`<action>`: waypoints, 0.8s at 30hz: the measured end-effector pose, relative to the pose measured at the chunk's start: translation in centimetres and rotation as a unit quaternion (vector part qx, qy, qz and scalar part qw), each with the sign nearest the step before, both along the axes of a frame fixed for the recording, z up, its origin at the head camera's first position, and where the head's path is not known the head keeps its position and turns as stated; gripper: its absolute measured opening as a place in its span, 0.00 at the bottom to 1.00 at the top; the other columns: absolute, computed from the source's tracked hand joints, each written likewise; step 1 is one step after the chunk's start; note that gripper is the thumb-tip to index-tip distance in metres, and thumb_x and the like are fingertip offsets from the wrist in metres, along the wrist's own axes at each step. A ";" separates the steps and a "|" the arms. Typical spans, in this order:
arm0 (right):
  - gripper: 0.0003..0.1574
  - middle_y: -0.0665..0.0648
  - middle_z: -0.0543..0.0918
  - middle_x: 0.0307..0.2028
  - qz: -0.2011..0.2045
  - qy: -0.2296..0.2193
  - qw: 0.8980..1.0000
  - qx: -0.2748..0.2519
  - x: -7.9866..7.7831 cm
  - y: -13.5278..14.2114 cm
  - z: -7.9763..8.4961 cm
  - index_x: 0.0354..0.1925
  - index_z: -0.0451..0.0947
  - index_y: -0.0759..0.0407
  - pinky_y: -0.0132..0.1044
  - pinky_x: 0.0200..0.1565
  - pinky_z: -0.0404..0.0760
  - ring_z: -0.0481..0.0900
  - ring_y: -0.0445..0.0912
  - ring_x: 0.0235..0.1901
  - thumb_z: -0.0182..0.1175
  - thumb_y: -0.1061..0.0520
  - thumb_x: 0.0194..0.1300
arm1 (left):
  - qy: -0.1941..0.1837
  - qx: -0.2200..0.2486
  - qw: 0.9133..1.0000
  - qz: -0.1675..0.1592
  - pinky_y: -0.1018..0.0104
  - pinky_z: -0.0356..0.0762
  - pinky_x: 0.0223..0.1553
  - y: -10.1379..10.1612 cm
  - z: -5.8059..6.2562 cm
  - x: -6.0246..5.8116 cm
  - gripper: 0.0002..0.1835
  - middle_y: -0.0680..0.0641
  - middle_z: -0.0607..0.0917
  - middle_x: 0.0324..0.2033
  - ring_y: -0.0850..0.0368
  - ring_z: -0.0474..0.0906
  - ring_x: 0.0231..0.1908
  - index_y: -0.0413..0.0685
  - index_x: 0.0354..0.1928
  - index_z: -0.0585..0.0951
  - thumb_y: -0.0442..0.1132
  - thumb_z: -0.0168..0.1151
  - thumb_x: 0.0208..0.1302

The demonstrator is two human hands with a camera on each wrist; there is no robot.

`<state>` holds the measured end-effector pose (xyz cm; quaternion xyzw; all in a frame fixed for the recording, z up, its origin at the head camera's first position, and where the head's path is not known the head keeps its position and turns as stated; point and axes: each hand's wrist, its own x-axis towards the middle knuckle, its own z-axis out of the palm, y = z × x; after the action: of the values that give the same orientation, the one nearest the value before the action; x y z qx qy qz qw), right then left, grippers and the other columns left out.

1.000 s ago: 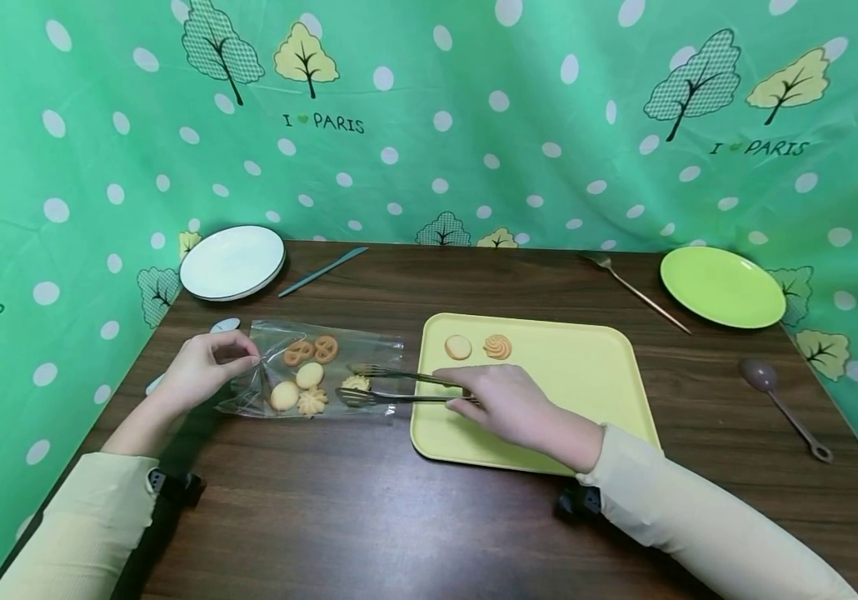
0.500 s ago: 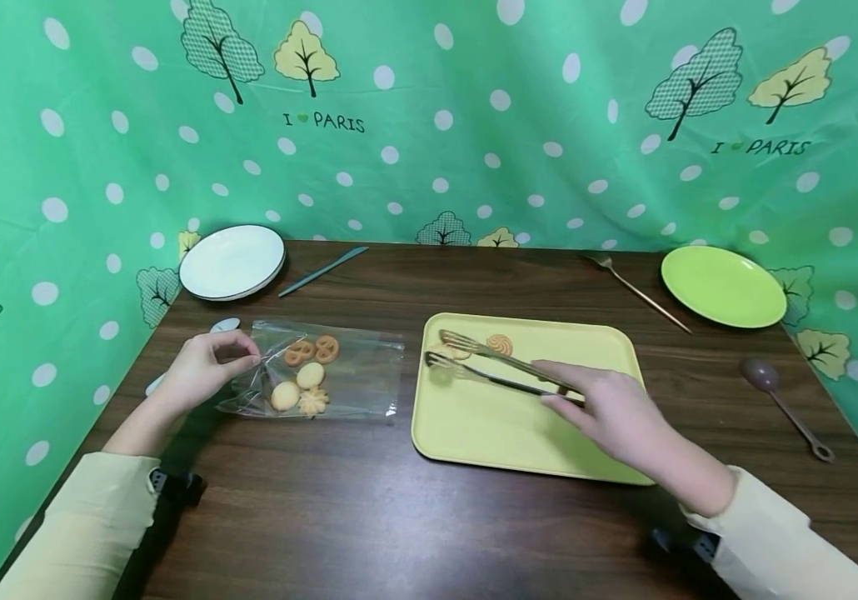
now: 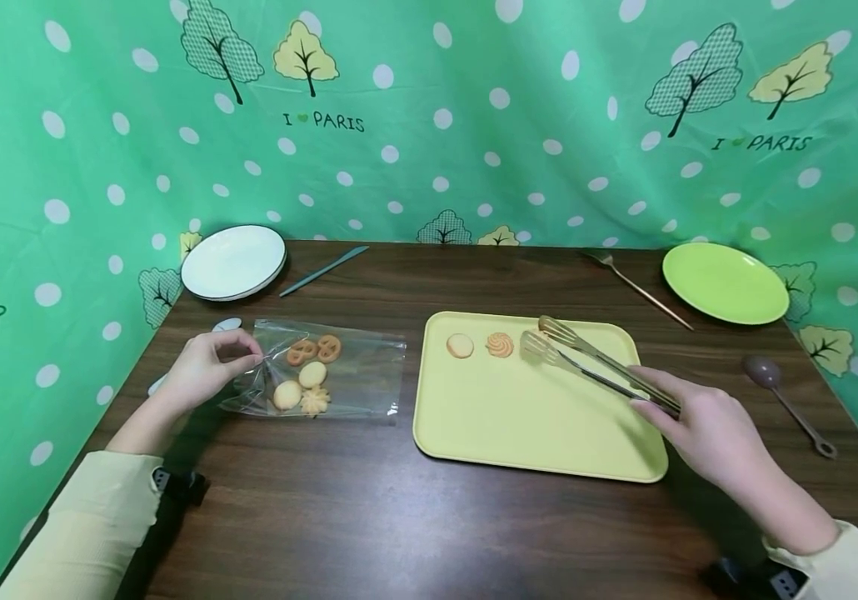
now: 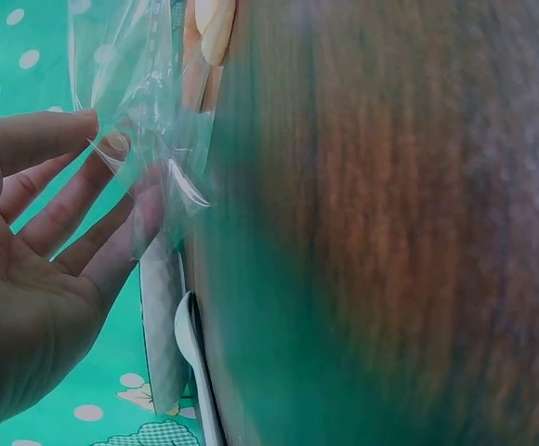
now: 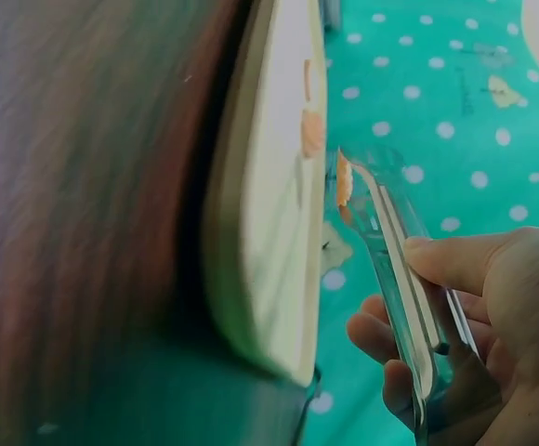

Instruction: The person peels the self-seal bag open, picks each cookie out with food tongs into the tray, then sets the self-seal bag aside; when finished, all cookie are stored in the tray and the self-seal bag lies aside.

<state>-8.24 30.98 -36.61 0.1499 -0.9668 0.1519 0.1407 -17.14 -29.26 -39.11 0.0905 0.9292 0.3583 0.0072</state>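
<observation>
My left hand [image 3: 207, 367] pinches the gathered left end of a clear plastic bag [image 3: 365, 379] between thumb and fingertips. Inside lie two pretzel cookies [image 3: 329, 348], two round cookies [image 3: 312, 375] and a flower-shaped cookie [image 3: 315, 401]. In my right hand [image 3: 717, 433] are metal tongs [image 3: 600, 356], gripped over the right part of a yellow tray [image 3: 504, 433]. The right wrist view shows a cookie [image 5: 345, 184] caught in their tips; in the head view the tips mostly hide it. A round cookie [image 3: 461, 346] and a swirl cookie [image 3: 500, 344] sit at the tray's back left.
White plates [image 3: 234, 262] and a blue-green knife [image 3: 324, 272] lie at the back left. Behind my left hand is a pale spoon [image 4: 195, 348]. On the right are a copper-coloured fork [image 3: 646, 296], a green plate [image 3: 725, 283] and a brown spoon [image 3: 789, 408].
The tongs have lifted a flower-shaped cookie from the bag's right side and moved right across the tray, past the two cookies there. My left hand has stayed on the bag.
</observation>
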 end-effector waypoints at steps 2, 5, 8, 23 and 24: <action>0.27 0.43 0.59 0.10 -0.008 -0.014 1.000 0.002 0.0 0.4 -0.3 0.59 0.74 0.53 0.33 0.17 0.54 0.51 0.34 0.11 0.62 0.49 0.63 | -0.003 0.002 1.000 0.000 0.70 0.74 0.37 0.0 0.0 0.0 0.02 0.48 0.83 0.37 0.59 0.78 0.39 0.50 0.36 0.82 0.39 0.64 0.62; 0.27 0.43 0.61 0.10 -0.016 -0.035 0.999 0.006 -0.1 0.7 -0.7 0.60 0.73 0.53 0.33 0.16 0.54 0.53 0.35 0.11 0.61 0.49 0.64 | -0.007 0.004 1.000 0.001 0.70 0.74 0.37 -0.1 0.0 0.0 0.03 0.47 0.83 0.37 0.60 0.78 0.39 0.49 0.36 0.82 0.39 0.64 0.62; 0.28 0.44 0.64 0.11 -0.019 -0.052 0.998 0.011 -0.3 0.7 -0.8 0.60 0.72 0.54 0.34 0.16 0.55 0.55 0.37 0.11 0.61 0.48 0.65 | -0.008 0.007 1.000 0.001 0.70 0.74 0.37 -0.1 -0.1 0.1 0.03 0.47 0.83 0.37 0.60 0.78 0.39 0.49 0.36 0.82 0.39 0.64 0.62; 0.26 0.49 0.77 0.17 0.045 -0.007 0.999 0.005 -1.6 -3.0 1.0 0.56 0.77 0.51 0.33 0.20 0.59 0.59 0.35 0.14 0.66 0.52 0.59 | 0.005 0.008 1.000 0.006 0.71 0.74 0.37 -0.2 -0.3 -0.1 0.03 0.47 0.82 0.37 0.58 0.78 0.39 0.48 0.36 0.81 0.39 0.64 0.62; 0.25 0.51 0.82 0.21 0.057 0.002 0.998 0.001 -1.7 -3.6 0.9 0.55 0.78 0.51 0.34 0.20 0.62 0.63 0.35 0.14 0.67 0.53 0.58 | 0.006 0.009 1.000 0.007 0.71 0.74 0.37 -0.2 -0.3 -0.1 0.03 0.47 0.82 0.37 0.58 0.78 0.39 0.48 0.36 0.81 0.38 0.64 0.62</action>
<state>-9.95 27.41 -35.69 0.2049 -0.9566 0.1580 0.1341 -17.20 -29.48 -39.37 0.0865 0.9265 0.3663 -0.0014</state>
